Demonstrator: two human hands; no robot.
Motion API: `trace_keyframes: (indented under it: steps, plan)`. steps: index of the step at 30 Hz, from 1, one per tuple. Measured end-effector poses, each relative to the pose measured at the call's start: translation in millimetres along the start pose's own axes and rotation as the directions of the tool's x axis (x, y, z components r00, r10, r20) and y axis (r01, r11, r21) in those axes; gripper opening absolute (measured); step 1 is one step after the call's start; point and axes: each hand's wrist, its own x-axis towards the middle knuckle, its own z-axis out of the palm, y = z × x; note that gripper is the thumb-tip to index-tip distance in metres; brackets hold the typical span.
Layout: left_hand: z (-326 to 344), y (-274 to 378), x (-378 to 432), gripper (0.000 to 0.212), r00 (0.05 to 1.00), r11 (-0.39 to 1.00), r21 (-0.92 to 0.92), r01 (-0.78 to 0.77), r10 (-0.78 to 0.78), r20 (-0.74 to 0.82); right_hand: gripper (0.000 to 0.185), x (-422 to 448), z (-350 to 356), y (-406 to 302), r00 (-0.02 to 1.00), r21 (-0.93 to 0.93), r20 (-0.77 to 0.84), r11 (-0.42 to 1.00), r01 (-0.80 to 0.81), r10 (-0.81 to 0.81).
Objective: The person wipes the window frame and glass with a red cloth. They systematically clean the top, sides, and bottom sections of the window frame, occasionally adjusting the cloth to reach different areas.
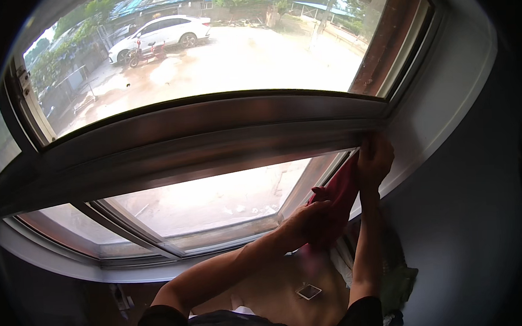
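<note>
Dark red cloth (343, 188) hangs between my two hands at the right side of a window. My right hand (376, 160) is raised to the corner where the dark crossbar (207, 143) meets the side frame, with its fingers closed on the upper end of the cloth. Lower and further left, my left hand (311, 219) grips the bunched middle of the same cloth. A loose end dangles below it, blurred. Behind the cloth runs the right edge of the lower window pane (219, 202), partly hidden.
A pale window reveal (437, 94) curves along the right, and a white sill (134, 272) runs below. Beneath my arms a small framed device or card (309, 291) lies on a brown surface (270, 285). Outside the glass stand a white car (163, 34) and a red two-wheeler (147, 54).
</note>
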Motion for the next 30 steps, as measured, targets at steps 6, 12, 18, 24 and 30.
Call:
trace_keyframes:
  steps: [6,12,18,24,30]
  plan:
    - [-8.5,-1.3,-37.5,0.048,0.989,0.984,-0.174,0.040,-0.064,-0.133,0.031,-3.0,-10.8,-35.2,0.995,-0.033,0.030,0.994,0.100,-0.099]
    - [-18.6,7.6,-113.7,0.050,0.984,0.991,-0.111,-0.074,0.054,-0.172,0.028,0.3,-25.3,-127.1,0.984,0.171,0.021,0.970,0.173,-0.180]
    - [-19.4,39.4,-225.9,0.051,0.941,0.990,-0.033,-0.134,0.117,-0.317,0.027,-13.9,-34.6,-235.2,0.978,0.188,0.029,0.962,0.199,-0.208]
    - [-38.1,49.0,-305.9,0.060,0.903,0.972,-0.040,-0.231,0.199,-0.380,0.026,-28.6,-40.9,-330.4,0.978,0.322,0.040,0.929,0.180,-0.203]
    - [-51.1,42.3,-380.3,0.066,0.851,0.947,-0.049,-0.316,0.260,-0.456,0.031,-35.7,-53.1,-422.1,0.940,0.438,0.058,0.854,0.279,-0.337]
